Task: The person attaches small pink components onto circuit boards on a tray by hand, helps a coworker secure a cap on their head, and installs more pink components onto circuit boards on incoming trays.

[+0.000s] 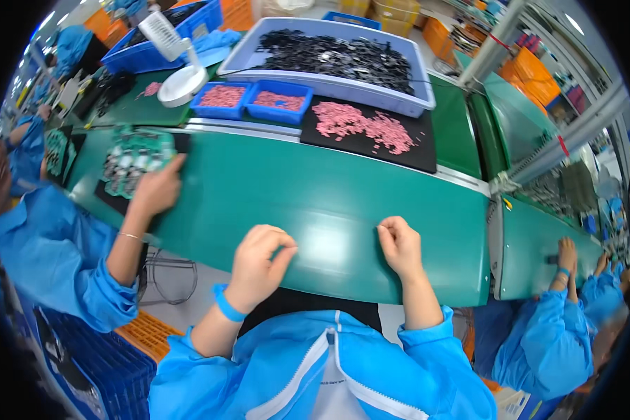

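Note:
My left hand, with a blue band at the wrist, is held above the near edge of the green belt. Its fingers curl in toward the thumb, and no object shows at the tips. To its right, my right hand is also over the belt, loosely closed, thumb against the bent fingers. Nothing shows in it, though the palm is hidden. Beyond both hands, small pink pieces lie heaped on a black mat. More pink pieces fill two small blue trays.
A large pale bin of black parts stands behind the trays. At left, a co-worker's hand touches a black board with green and silver parts. A white round dish stands behind. A metal post rises at right.

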Action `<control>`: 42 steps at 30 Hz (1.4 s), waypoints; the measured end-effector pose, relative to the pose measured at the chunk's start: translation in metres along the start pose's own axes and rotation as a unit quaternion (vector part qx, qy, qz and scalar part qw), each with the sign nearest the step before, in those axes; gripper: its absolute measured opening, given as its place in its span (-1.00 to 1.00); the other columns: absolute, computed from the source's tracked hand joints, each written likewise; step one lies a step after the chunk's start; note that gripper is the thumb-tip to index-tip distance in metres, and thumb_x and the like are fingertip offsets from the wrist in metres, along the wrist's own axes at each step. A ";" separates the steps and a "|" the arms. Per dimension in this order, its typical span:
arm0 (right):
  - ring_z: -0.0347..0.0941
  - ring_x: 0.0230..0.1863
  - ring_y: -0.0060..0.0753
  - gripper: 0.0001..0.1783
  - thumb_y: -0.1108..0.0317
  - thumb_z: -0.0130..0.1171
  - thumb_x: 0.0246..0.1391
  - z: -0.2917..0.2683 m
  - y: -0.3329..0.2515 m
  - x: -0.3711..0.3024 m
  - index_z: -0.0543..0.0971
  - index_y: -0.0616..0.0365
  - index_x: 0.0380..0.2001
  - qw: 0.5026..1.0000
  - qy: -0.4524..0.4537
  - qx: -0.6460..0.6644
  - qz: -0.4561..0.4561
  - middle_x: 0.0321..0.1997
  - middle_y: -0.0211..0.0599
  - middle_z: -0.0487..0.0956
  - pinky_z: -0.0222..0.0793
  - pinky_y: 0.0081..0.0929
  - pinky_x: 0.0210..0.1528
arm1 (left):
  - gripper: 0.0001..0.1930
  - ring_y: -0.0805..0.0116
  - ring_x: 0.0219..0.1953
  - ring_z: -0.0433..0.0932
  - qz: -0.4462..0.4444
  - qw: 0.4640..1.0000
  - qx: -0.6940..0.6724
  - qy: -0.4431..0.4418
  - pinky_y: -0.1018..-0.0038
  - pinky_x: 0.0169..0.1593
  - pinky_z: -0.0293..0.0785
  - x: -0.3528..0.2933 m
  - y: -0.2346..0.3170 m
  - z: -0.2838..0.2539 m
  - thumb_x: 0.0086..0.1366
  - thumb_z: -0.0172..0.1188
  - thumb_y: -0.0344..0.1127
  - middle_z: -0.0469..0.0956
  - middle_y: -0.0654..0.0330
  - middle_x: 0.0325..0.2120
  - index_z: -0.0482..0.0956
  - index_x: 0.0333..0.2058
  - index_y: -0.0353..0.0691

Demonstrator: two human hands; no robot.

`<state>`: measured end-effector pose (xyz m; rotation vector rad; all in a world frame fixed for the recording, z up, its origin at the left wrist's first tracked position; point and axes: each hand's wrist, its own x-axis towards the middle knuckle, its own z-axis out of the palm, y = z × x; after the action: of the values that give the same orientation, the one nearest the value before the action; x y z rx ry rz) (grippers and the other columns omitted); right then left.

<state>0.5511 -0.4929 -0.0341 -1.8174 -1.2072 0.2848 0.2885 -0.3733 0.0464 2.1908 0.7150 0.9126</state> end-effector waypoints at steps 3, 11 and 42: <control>0.32 -0.58 -0.68 -0.95 0.46 0.14 0.15 -0.007 0.002 -0.002 0.50 0.18 -0.39 0.998 0.000 0.043 0.046 -0.62 -0.44 0.46 0.25 -0.64 -0.52 | -0.92 0.11 -0.32 0.52 -0.017 1.000 -0.004 -0.012 0.31 -0.24 0.44 -0.024 -0.021 0.019 0.08 0.27 -0.50 0.53 0.10 -0.45 0.53 -0.46 -0.26; 0.45 -0.61 -0.36 -0.92 0.43 0.13 0.14 -0.066 -0.111 0.022 0.46 0.10 -0.43 0.645 -0.266 0.675 -0.237 -0.73 -0.46 0.47 -0.20 0.36 0.34 | -0.90 0.12 -0.33 0.50 -0.004 0.998 -0.040 -0.037 0.30 -0.22 0.40 -0.046 -0.035 0.029 0.05 0.25 -0.52 0.51 0.12 -0.48 0.51 -0.46 -0.24; 0.48 -0.14 -0.30 -0.90 0.40 0.05 0.24 -0.013 -0.133 0.024 0.44 0.18 -0.34 0.744 -0.248 0.620 -0.001 -0.20 -0.10 0.54 0.41 -0.25 0.00 | -0.90 0.21 0.09 0.43 -0.304 0.952 0.005 0.046 0.43 0.16 0.27 0.046 -0.276 -0.216 0.10 0.29 -0.39 0.46 -0.11 0.09 0.62 -0.45 -0.31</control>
<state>0.4888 -0.4653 0.0837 -0.5354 -0.9134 1.2859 0.0895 -0.0885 -0.0198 1.7674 1.3424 0.6815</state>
